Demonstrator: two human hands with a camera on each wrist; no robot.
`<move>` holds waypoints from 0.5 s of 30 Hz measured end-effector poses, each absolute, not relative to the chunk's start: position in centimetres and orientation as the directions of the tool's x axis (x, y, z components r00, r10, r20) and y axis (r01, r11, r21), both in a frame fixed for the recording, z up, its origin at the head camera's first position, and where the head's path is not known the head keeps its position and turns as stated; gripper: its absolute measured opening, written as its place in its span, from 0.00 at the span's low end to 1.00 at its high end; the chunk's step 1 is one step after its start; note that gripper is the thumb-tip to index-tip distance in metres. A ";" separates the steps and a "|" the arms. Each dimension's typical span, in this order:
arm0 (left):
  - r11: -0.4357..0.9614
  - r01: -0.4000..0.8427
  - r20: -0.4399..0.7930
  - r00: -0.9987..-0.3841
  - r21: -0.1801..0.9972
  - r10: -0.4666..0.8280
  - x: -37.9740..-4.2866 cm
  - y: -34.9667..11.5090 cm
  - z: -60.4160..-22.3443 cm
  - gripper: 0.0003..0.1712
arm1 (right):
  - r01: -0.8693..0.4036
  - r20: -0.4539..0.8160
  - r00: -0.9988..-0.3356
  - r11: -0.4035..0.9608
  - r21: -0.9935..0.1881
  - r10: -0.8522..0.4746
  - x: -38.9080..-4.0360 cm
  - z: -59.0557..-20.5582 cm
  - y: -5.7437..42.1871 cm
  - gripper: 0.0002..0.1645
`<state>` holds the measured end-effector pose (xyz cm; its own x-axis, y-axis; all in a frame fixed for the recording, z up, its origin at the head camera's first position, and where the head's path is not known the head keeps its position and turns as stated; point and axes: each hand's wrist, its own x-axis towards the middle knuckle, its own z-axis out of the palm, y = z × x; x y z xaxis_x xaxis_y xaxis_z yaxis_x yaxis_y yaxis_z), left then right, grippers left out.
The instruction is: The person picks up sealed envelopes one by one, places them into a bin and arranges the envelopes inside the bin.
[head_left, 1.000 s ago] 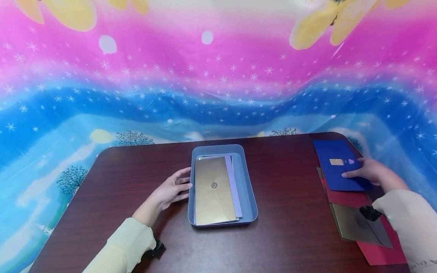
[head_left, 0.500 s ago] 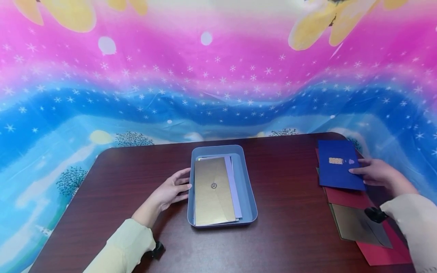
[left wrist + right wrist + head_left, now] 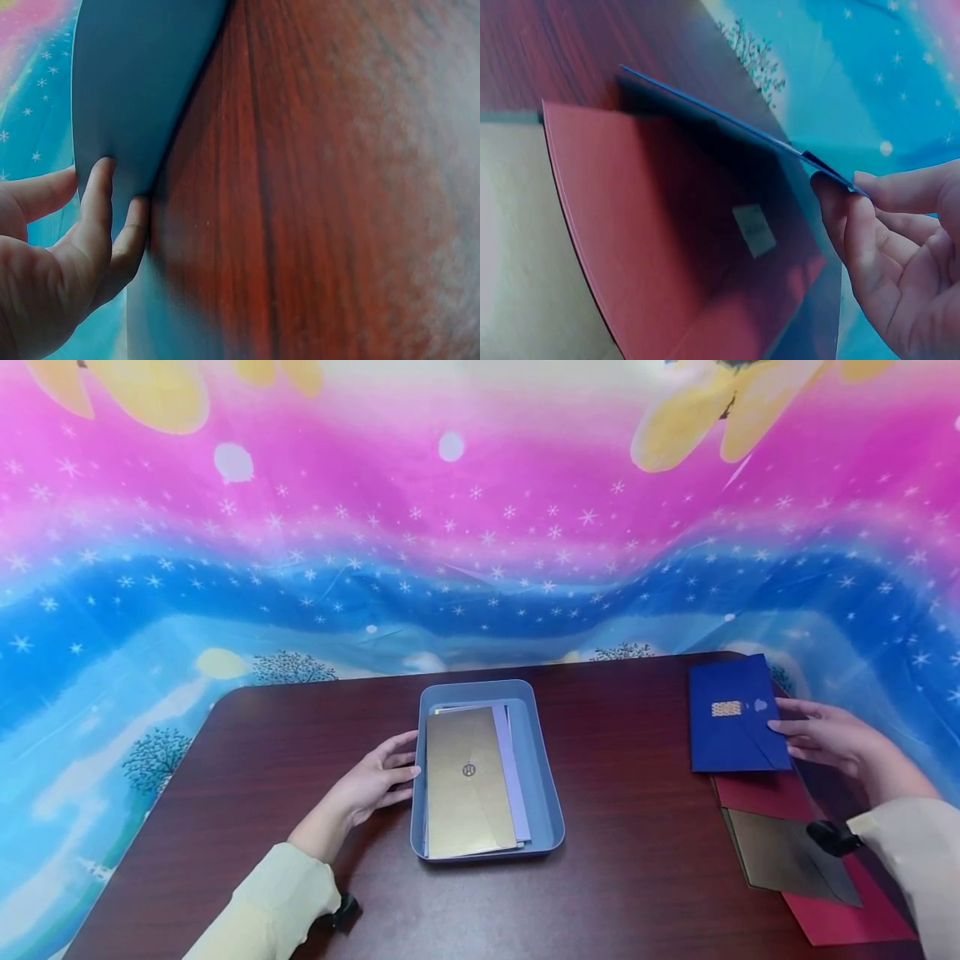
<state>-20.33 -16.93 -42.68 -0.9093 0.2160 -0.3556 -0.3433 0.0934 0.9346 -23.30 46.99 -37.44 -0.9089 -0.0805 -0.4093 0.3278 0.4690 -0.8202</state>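
Between thumb and fingers, my right hand (image 3: pixel 843 739) pinches the right edge of a blue envelope (image 3: pixel 731 747). In the right wrist view the envelope is seen edge-on, tilted and raised above a red envelope (image 3: pixel 682 240) with a small pale label. My left hand (image 3: pixel 375 781) touches the left wall of a grey-blue tray (image 3: pixel 551 793), its fingers extended. In the left wrist view those fingertips press the outside of the tray wall (image 3: pixel 142 82). Inside the tray a gold envelope (image 3: pixel 468 802) with a round emblem lies over a lilac one (image 3: pixel 513 777).
Below the blue envelope, more envelopes overlap at the table's right side: a dark gold one (image 3: pixel 787 852) and a red one (image 3: pixel 840 918) nearest me. The dark wooden table (image 3: pixel 637 860) is backed by a printed cloth (image 3: pixel 480 527).
Pinched by its right edge, the blue envelope has lifted from the pile and shifted slightly left. My right hand's fingers now grip it farther out at the edge. The left hand stays at the tray.
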 end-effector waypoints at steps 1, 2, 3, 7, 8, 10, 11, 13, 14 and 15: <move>0.095 -0.344 -0.356 -0.909 0.934 0.216 -20.3 -16.9 -42.7 0.36 | 0.324 -0.403 -0.912 0.460 -0.827 -0.081 -23.2 -37.4 46.8 0.51; 0.095 -0.344 -0.357 -0.909 0.934 0.215 -20.4 -16.9 -42.7 0.36 | 0.321 -0.397 -0.914 0.450 -0.833 -0.082 -23.1 -37.3 46.7 0.50; 0.094 -0.345 -0.357 -0.909 0.934 0.215 -20.4 -16.9 -42.7 0.36 | 0.312 -0.388 -0.917 0.445 -0.839 -0.088 -23.0 -37.2 46.5 0.50; 0.090 -0.345 -0.356 -0.908 0.934 0.220 -20.4 -17.0 -42.8 0.36 | 0.284 -0.360 -0.927 0.425 -0.859 -0.108 -22.7 -36.7 45.5 0.48; 0.089 -0.344 -0.356 -0.908 0.935 0.222 -20.4 -17.0 -42.8 0.36 | 0.276 -0.353 -0.928 0.422 -0.864 -0.116 -22.7 -36.6 45.2 0.47; 0.090 -0.344 -0.355 -0.907 0.935 0.225 -20.3 -17.0 -42.8 0.37 | 0.257 -0.339 -0.932 0.425 -0.868 -0.130 -22.6 -36.3 44.6 0.47; 0.090 -0.343 -0.355 -0.907 0.935 0.226 -20.3 -17.0 -42.8 0.37 | 0.247 -0.332 -0.933 0.427 -0.870 -0.136 -22.6 -36.2 44.2 0.46; 0.091 -0.343 -0.355 -0.907 0.935 0.225 -20.4 -17.0 -42.8 0.37 | 0.221 -0.315 -0.937 0.445 -0.868 -0.148 -22.5 -35.9 43.5 0.47; 0.092 -0.344 -0.356 -0.907 0.934 0.224 -20.4 -17.0 -42.8 0.37 | 0.213 -0.309 -0.939 0.448 -0.868 -0.153 -22.5 -35.8 43.1 0.46; 0.093 -0.345 -0.357 -0.907 0.934 0.223 -20.4 -17.0 -42.8 0.37 | 0.202 -0.303 -0.940 0.456 -0.867 -0.159 -22.5 -35.6 42.7 0.47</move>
<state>-20.40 -16.95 -42.75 -0.9072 0.2229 -0.3569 -0.3448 0.0925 0.9341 -22.50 42.69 -35.63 -0.9396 -0.1591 -0.3029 0.2023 0.4557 -0.8669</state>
